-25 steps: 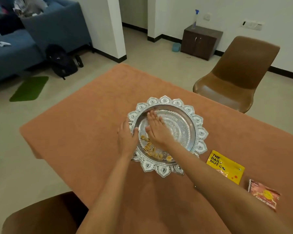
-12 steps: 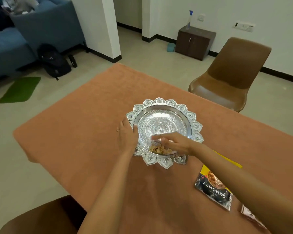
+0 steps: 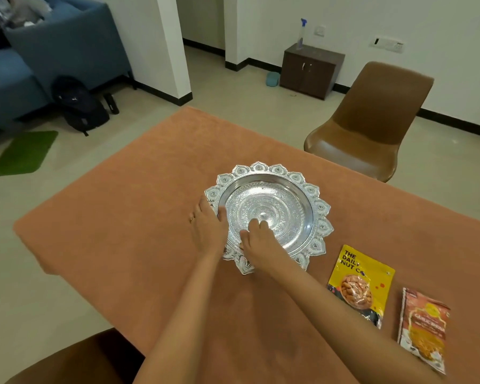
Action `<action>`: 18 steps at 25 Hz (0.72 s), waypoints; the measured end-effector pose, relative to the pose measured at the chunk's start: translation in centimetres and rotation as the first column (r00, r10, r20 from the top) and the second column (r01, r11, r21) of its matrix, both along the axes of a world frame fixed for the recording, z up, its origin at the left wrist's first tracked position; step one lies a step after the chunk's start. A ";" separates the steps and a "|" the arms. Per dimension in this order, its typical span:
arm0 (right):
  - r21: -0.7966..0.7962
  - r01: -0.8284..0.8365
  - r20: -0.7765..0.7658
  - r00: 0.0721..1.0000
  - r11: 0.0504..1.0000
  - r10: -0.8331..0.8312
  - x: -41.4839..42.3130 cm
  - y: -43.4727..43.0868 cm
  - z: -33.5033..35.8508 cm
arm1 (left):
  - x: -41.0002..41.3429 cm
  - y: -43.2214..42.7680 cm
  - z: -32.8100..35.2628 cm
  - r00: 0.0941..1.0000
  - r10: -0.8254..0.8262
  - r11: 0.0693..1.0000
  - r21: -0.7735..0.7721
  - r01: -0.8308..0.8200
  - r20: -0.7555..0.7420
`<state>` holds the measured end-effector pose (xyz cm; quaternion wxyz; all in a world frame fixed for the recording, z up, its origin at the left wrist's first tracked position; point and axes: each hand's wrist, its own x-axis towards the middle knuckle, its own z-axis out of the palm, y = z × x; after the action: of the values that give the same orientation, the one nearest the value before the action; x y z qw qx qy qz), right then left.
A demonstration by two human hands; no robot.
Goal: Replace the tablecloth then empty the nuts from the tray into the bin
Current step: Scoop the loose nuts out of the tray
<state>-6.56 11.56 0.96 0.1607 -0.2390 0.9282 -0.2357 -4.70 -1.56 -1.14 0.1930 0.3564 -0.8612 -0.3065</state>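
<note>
My left hand (image 3: 207, 228) gripped the tray (image 3: 302, 195) by its left rim, thumb hooked inside, on the orange tablecloth (image 3: 122, 217), which looked already laid. My right hand (image 3: 261, 241) sat curled in the tray's near side. Whether it held nuts I couldn't tell, and with no bin showing, emptying seemed still ahead.

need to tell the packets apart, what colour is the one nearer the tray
The packet is yellow with a dark bottom, shown best in the head view.
</note>
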 end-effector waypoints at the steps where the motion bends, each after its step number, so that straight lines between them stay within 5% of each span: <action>1: -0.032 0.023 -0.022 0.999 0.999 -0.024 -0.5 -0.3 -0.3 | 0.0 0.0 0.0 1.000 0.004 1.000 0.001 -0.004 -0.023; 8: -0.018 -0.232 -0.148 0.963 0.972 0.227 -0.2 -1.4 -1.1 | -0.3 0.3 0.0 0.994 0.079 0.997 -0.015 -0.080 -0.071; 18: 0.066 -0.304 -0.157 0.938 0.951 0.310 -0.7 -0.8 -0.2 | -0.3 0.0 -0.3 0.996 0.042 0.995 -0.092 -0.049 -0.076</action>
<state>-7.23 10.74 0.71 0.1229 -0.3962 0.8942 -0.1682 -5.01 -1.57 -1.40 0.2483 0.3548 -0.8586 -0.2742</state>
